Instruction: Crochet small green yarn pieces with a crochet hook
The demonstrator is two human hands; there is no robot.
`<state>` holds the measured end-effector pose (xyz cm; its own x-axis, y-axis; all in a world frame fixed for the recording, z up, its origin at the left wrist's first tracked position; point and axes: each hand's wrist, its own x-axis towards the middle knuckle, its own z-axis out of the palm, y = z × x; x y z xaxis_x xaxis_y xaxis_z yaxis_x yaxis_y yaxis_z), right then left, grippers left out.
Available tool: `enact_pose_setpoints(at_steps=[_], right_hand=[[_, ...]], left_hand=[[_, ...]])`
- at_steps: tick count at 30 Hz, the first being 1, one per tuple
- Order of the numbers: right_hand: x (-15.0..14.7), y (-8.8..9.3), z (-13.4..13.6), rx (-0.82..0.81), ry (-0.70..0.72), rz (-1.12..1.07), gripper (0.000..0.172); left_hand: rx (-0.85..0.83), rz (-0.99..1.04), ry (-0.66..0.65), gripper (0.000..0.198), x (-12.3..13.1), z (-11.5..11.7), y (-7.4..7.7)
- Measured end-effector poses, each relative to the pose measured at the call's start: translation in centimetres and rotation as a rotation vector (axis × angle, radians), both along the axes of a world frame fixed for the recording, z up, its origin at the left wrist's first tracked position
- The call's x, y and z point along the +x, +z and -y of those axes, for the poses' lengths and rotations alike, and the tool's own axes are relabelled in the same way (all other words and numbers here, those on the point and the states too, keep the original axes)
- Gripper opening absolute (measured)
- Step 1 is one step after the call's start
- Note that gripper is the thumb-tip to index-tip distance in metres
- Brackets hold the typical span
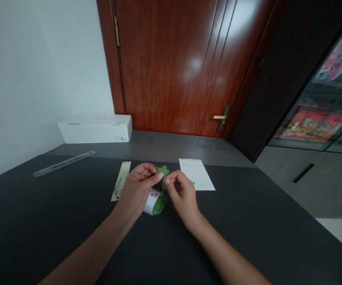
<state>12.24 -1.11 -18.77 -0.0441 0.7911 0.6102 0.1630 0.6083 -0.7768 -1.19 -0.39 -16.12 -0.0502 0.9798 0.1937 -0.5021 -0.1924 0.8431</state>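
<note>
My left hand (pixel 139 184) is closed, with thumb and fingers pinching a small green crocheted piece (pixel 162 170). Close beside it, my right hand (pixel 181 190) is closed too, its thumb and forefinger pinched on green yarn (pixel 163 185) just under the piece. Below both hands a ball of green yarn (pixel 159 204) with a white paper band (pixel 151 201) lies on the dark table; my left hand hides part of it. Whether a crochet hook is between the fingers cannot be made out.
A pale printed card (pixel 123 174) lies behind my left hand. To the right is a white notepad sheet (pixel 199 174) bearing a small green bit (pixel 193 183). A clear ruler (pixel 64 164) lies at the left, and a long white box (pixel 96 130) stands by the wall.
</note>
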Motion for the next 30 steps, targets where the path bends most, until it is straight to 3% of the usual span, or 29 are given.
enact_pose_setpoints(at_steps=[5,11,21,25,30], right_hand=[[0.3,0.0,-0.2,-0.011,0.019,0.019,0.016],[0.2,-0.1,-0.1,0.056,-0.057,0.055,0.016],[-0.7,-0.3,0.2,-0.149,0.124,-0.232,0.021],[-0.6,-0.4,0.0,-0.211,0.190,-0.257,0.018],[0.1,-0.2,-0.1,0.063,-0.071,0.027,0.017]], left_hand=[[0.033,-0.034,0.056,0.029,0.0,-0.1,-0.1],[0.023,-0.020,0.030,0.030,0.0,0.0,0.0],[0.039,0.016,0.002,0.030,0.3,-0.1,0.0],[0.071,-0.029,0.061,0.029,0.3,0.0,0.0],[0.149,-0.147,0.124,0.027,0.1,0.1,-0.2]])
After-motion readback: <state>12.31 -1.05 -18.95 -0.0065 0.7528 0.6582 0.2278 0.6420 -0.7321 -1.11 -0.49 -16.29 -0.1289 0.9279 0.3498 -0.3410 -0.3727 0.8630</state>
